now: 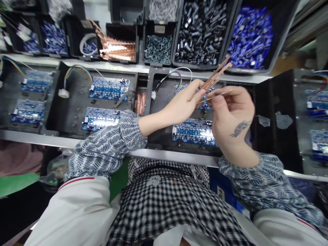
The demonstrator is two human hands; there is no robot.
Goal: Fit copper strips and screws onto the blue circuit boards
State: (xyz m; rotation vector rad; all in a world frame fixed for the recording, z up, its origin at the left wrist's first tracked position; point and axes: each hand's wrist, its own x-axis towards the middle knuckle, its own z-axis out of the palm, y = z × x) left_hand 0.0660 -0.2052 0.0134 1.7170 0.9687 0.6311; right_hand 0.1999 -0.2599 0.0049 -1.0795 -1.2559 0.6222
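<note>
The right hand [230, 109] hid part of the upper circuit board [202, 91] on the tray at the bench's near edge, and how its fingers gripped the thin copper strip [217, 94] was blurred. The copper strips [216, 73] in the left hand [183, 104] smeared together, uncountable. The far right board [319, 145] was cut off by the edge.

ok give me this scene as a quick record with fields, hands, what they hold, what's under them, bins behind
left hand: pinches a few thin copper strips, tilted up to the right
right hand: fingers closed on one thinner copper strip, close beside the left hand
below hands: blue circuit board in a black tray
wiring: rainbow ribbon cable at the tray's top edge
bins behind: copper strip stock, grey screws, black cylinders, blue cylinders
left trays: more blue boards
</note>
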